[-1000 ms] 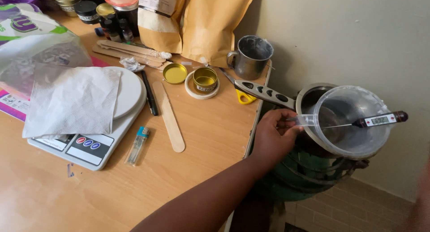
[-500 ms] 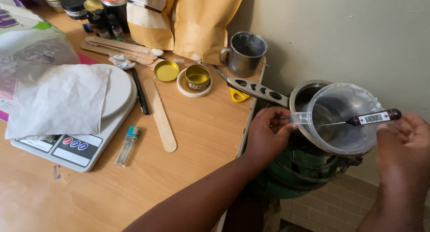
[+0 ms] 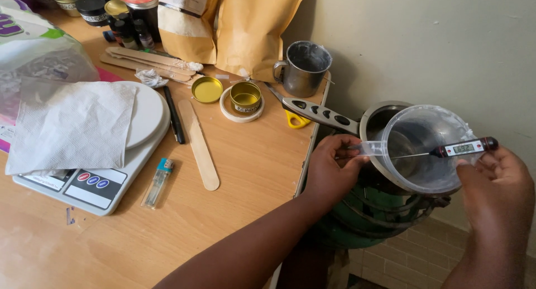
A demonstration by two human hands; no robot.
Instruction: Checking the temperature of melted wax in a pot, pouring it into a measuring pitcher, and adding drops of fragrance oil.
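Beyond the right edge of the wooden tabletop (image 3: 240, 172), set over a metal pot (image 3: 379, 115) on a green stove (image 3: 368, 211): one clear plastic measuring jug (image 3: 424, 149), translucent and cloudy inside, its flat handle tab pointing left. Left hand (image 3: 330, 169): fingers (image 3: 349, 147) pinched closed on that handle tab. Digital probe thermometer (image 3: 466, 148): dark body with small display lying across the jug's right rim, thin metal stem reaching left into the jug. Right hand (image 3: 497, 183): just below the thermometer body, fingertips touching or nearly touching it; whether the fingers grip it cannot be told. Long grey pot handle (image 3: 321, 113): runs from the pot back over the tabletop's corner, lying over a yellow-handled tool (image 3: 296, 121). On the tabletop, well apart from the hands: white kitchen scale (image 3: 111, 155) with a paper towel (image 3: 70, 127) draped over its platter; clear lighter (image 3: 157, 182) just beside the scale; flat wooden stirring stick (image 3: 199, 145); black pen (image 3: 174, 115); small gold tin (image 3: 245, 96) seated in a white lid, its gold lid (image 3: 207, 90) beside it; metal mug (image 3: 305, 67); two brown paper pouches (image 3: 251, 27) upright against the wall.
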